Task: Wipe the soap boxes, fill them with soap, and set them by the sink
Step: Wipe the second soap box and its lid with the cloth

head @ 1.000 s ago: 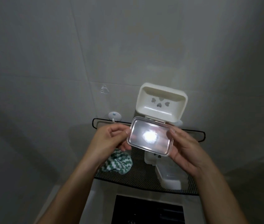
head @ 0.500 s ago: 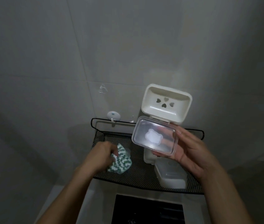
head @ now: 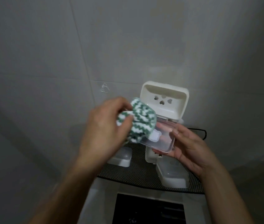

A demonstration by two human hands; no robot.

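Head view looks down over two bare forearms at a tiled wall and a black mesh shelf (head: 137, 173) fixed to it. Up in front of the wall, the left hand (head: 102, 131) has its fingers and thumb curled round a green-and-white zigzag cloth (head: 137, 122), bunching it so that the wad bulges out past the fingertips to the right. That wad lies on the near left end of a clear plastic soap-box lid (head: 162, 143), covering that end; whether it presses hard I cannot tell. A small white raised shape on the lid peeks out just below the cloth. The right hand (head: 191, 147) cups the lid from beneath and from the right, thumb laid on its right rim, fingers showing pink through the plastic. So the lid sits between the two hands, tilted, above the shelf and not touching it.

Behind the lid, a cream soap box (head: 164, 101) stands open and upright, its raised half showing heart-shaped holes, its base on the mesh. Two pale translucent boxes rest on the shelf: one at left (head: 120, 159), partly hidden by the left wrist, one at right (head: 173, 177), below the right hand. A dark rectangular panel (head: 149, 209) lies below the shelf.
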